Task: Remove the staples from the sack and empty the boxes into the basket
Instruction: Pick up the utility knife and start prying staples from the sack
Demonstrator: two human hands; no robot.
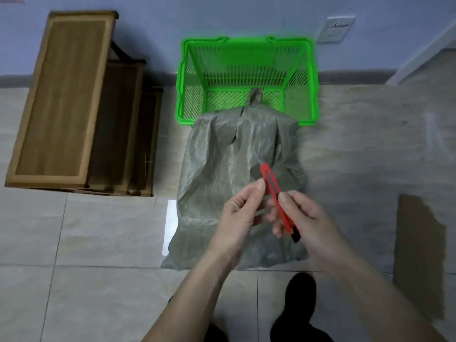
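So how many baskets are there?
1. A green basket stands on the floor by the wall, just beyond the sack; the sack hides its near rim.

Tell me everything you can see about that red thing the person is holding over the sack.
The red utility knife is a slim plastic cutter with a long slot along its body and a black end cap toward the person. It is held in the air above the grey-green woven sack, tip pointing away toward the green basket. The right hand grips its lower half; the left hand pinches it near the upper part. A short blade tip seems to show, faintly.
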